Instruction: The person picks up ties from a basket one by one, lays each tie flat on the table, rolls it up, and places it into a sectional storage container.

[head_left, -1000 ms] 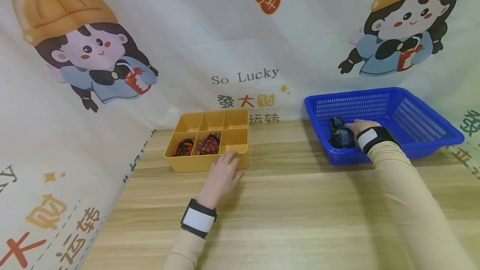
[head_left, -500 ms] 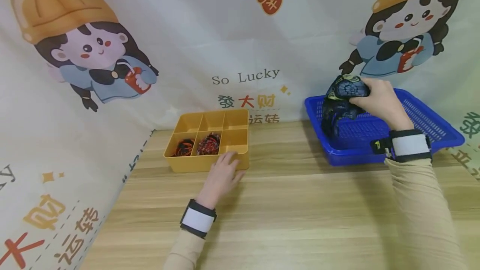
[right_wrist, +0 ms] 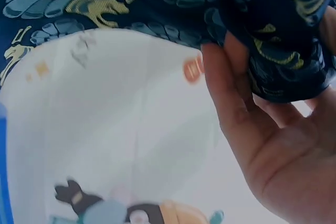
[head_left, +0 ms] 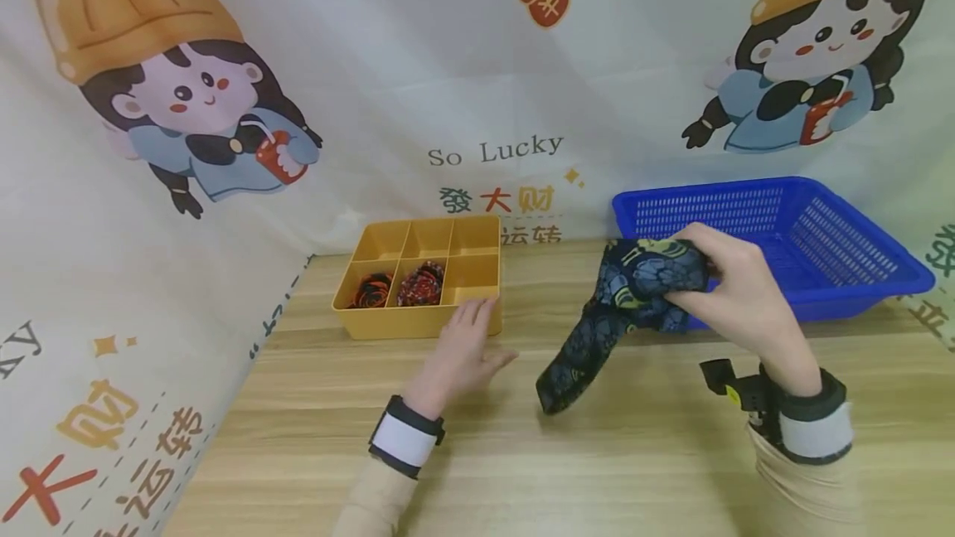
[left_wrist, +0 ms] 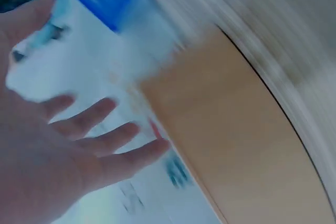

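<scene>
Through the head camera I had the right hand (head_left: pixel 734 301) bent round a bunched dark cloth (head_left: pixel 634 288), thumb on the near side and fingers over the far side. The right wrist view showed the grip close up: digits folded into navy fabric patterned with blue flowers and yellow figures. The cloth was gathered at that hand, and a long end trailed down to its left, into the gap between both hands; I couldn't tell whether its tip met the desk (head_left: pixel 522 479).

The left hand (head_left: pixel 462 359) held nothing. Its fingers were extended and slightly spread, the thumb out toward the cloth. Just ahead of its fingertips stood the yellow box (head_left: pixel 414 324), by the front right corner; contact I couldn't make out, as the left wrist view was blurred. Beyond that hand and to its left, an orange-and-black roll (head_left: pixel 370 290) and a red patterned roll (head_left: pixel 421 284) sat in two front compartments.

Behind the right hand was the blue basket (head_left: pixel 783 310).
</scene>
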The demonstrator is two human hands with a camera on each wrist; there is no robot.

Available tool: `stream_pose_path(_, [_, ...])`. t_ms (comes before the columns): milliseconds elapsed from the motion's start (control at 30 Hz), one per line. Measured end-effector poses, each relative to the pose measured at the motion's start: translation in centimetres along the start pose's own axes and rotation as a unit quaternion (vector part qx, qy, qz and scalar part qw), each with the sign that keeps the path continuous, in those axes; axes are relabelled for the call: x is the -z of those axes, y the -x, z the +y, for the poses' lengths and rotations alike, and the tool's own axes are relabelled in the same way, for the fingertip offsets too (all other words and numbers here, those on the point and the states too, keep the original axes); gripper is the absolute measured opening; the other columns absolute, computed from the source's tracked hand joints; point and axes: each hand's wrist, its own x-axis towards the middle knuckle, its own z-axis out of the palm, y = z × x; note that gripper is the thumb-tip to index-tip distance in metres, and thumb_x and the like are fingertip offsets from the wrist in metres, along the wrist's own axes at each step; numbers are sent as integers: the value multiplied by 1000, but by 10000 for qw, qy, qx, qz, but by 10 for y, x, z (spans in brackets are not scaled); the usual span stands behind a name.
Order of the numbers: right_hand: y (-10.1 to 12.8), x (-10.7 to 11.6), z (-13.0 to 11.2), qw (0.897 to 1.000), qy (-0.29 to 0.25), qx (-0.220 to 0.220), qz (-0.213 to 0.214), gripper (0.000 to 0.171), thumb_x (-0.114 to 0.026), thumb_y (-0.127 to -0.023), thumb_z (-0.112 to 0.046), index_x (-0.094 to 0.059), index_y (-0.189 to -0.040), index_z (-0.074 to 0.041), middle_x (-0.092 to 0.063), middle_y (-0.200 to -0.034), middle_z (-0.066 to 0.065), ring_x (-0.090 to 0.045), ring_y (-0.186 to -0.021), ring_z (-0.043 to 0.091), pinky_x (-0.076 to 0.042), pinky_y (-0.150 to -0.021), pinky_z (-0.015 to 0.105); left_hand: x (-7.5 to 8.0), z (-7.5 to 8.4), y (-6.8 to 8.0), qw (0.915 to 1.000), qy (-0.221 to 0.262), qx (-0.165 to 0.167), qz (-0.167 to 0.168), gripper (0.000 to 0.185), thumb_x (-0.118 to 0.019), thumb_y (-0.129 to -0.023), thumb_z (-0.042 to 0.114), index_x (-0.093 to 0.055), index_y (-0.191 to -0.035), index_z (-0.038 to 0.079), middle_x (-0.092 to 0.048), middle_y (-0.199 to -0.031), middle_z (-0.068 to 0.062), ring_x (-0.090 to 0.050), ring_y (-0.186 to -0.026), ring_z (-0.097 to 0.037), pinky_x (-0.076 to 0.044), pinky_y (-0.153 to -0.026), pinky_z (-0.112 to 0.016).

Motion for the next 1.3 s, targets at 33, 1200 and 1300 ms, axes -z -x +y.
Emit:
stream_pose_path(33, [2,-5,-1,9998,17,61,-204,38,-75,-65,13,-63,-98,-3,-64,-93,6,-54,-83,-2,-47,-70,11,0,9,1,9997,221,-137,-5,87,-72,-81,41,-28,-146,2,-36,-148,-20,-33,-138,-38,-31,-111,-53])
stream_pose_path(1200, [20,-77,55,9495,-1300,-523,-2806,34,-69,-82,-9,-60,-114,-1,-66,-108,9,-59,-97,7,-49,-86,28,21,39,4,9261,3027,105,2251,44,-65,-75,-8,-53,-116,-1,-70,-97,-22,-68,-92,-35,-53,-81,-45])
stream_pose_path(1300, [17,-55,60,9481,-1452,-1143,-2589,25,-66,-87,-10,-56,-109,-4,-59,-106,5,-51,-99,6,-44,-84,29,35,27,5,9391,2791,268,1988,50,-66,-75,-7,-51,-122,2,-71,-90,-20,-68,-84,-33,-52,-74,-41])
